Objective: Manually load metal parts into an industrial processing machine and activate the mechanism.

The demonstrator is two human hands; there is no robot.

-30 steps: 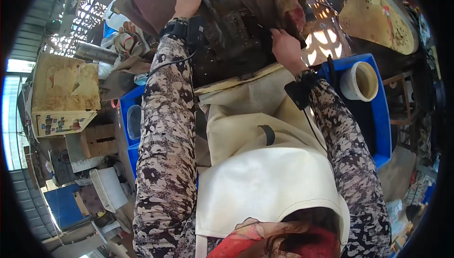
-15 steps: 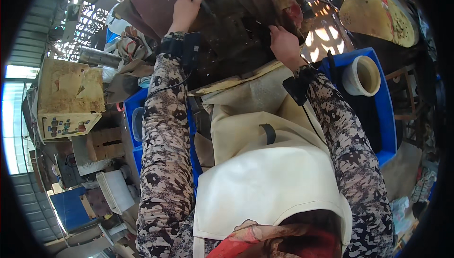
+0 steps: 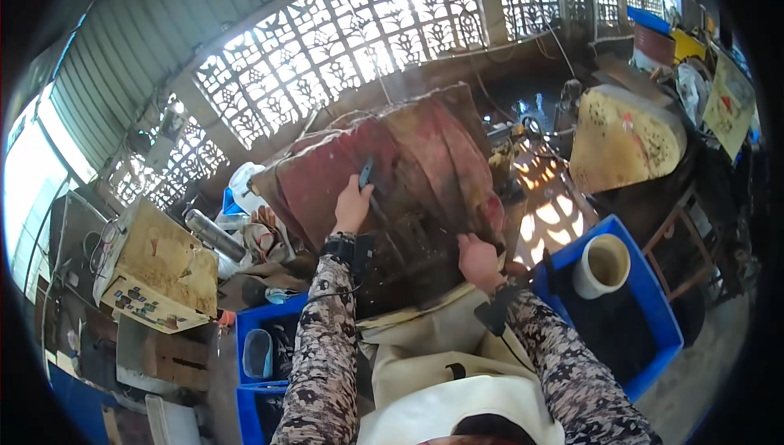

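A bulky form draped with a worn reddish-brown cloth (image 3: 327,175) stands in front of me. My left hand (image 3: 351,206) is wrapped round a tool with a blue-grey handle (image 3: 366,172), whose top sticks out above the fist. A thin shaft seems to run down from that hand, but its kind is unclear. Lower and to the right, my right hand (image 3: 480,263) is closed at the dark front of the form, beside the cloth's hanging edge. Whatever its fingers pinch is too small to make out. A cream apron (image 3: 457,400) covers my lap.
To the right, a blue bin (image 3: 665,327) holds a white bucket (image 3: 602,266). More blue bins (image 3: 245,355) stand left, one with a clear container (image 3: 257,353). A stained yellowish box (image 3: 155,261) is far left, and a yellowish foam pad (image 3: 625,139) at right back.
My view has tilted up, bringing the patterned lattice wall and the whole draped form into sight. Both hands keep their grips, and appear lower in the picture.
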